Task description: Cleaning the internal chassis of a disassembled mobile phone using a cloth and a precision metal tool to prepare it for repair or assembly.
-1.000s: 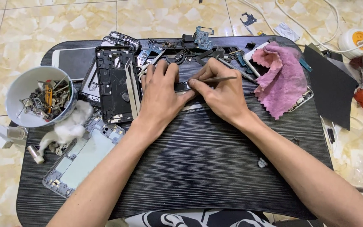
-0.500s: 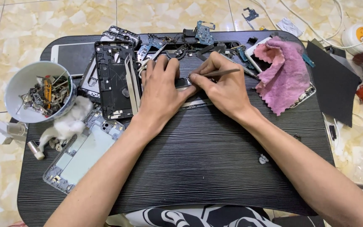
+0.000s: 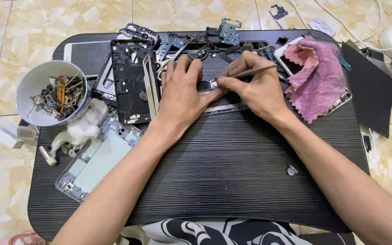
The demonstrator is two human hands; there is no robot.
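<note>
Mid-job near counter's (image 3: 232,181) far edge: my left hand (image 3: 180,93) lies flat, fingers apart, pinning the small phone part (image 3: 205,85), right hand (image 3: 255,88) w/ grip pinched on the thin tool (image 3: 255,71), tip at part; stripped frames already off at left, part not freed yet

A makeshift phone-repair spot, probably at home: a low black table (image 3: 232,181) is sitting on floor tiles (image 3: 32,18), crowded with phone frames (image 3: 132,81), circuit boards (image 3: 229,31) and a bowl (image 3: 32,86) of parts.
</note>
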